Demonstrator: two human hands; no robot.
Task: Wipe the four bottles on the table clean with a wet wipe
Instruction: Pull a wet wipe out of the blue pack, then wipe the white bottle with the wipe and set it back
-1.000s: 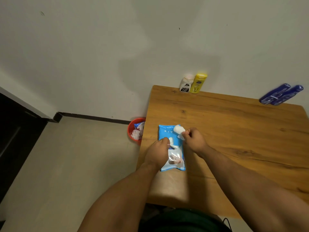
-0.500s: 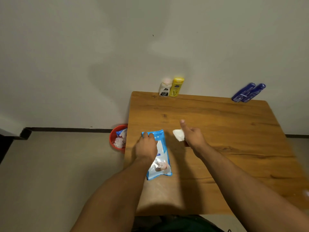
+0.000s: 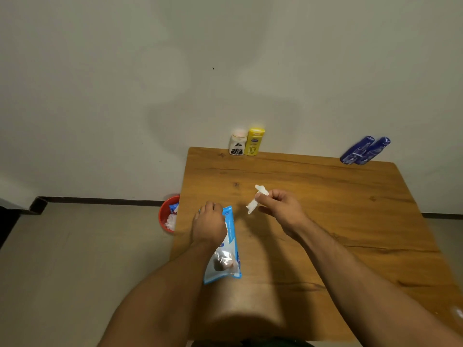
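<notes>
White, and bunched into a thin twist: that was the wet wipe (image 3: 258, 200) as we saw it, pinched between the thumb and fingers of the right hand (image 3: 280, 209) and held over the middle of the wooden bench (image 3: 325, 221). The left hand (image 3: 210, 224) lay on the blue wipe pack (image 3: 231, 242), fingers curled over its far end, pinning it near the bench's left edge.

All four bottles stood well apart from the wipe, along the wall. A white bottle (image 3: 237, 144) touched a yellow bottle (image 3: 255, 142) at the back left, and two blue bottles (image 3: 357, 151) leaned side by side at the back right corner. None had been reached yet, we judged.

The danger? Those blue ones looked propped against the wall, so a one-handed swipe could send them sliding or rolling. A wipe left bunched would clean little. And the pack, so close to the edge above the red bin (image 3: 166, 216), could be nudged off.
</notes>
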